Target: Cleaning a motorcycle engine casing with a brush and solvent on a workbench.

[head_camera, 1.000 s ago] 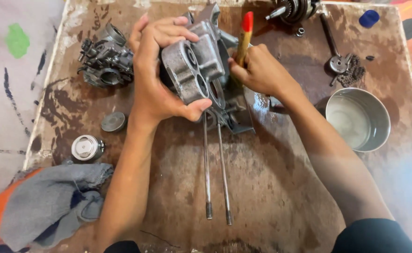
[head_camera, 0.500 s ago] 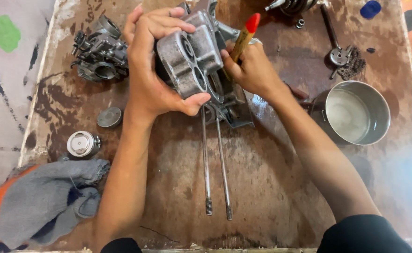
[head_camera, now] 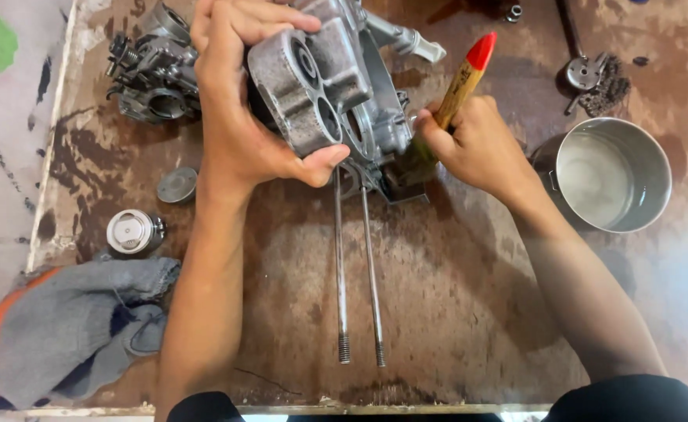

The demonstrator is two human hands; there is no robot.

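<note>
My left hand grips a grey metal engine casing, tilted up off a stained brown worktable. Two long threaded studs run from the casing toward me and rest on the table. My right hand holds a paintbrush with a wooden handle and a red tip; its bristle end presses against the casing's lower right side.
A steel pot holding liquid stands at the right. A carburettor-like part lies at the far left, with a round cap and a piston below it. A grey rag lies at the near left. Small parts sit far right.
The view has drawn closer to the casing. My right hand has dropped lower along the casing's right side, with the brush handle now leaning to the right.
</note>
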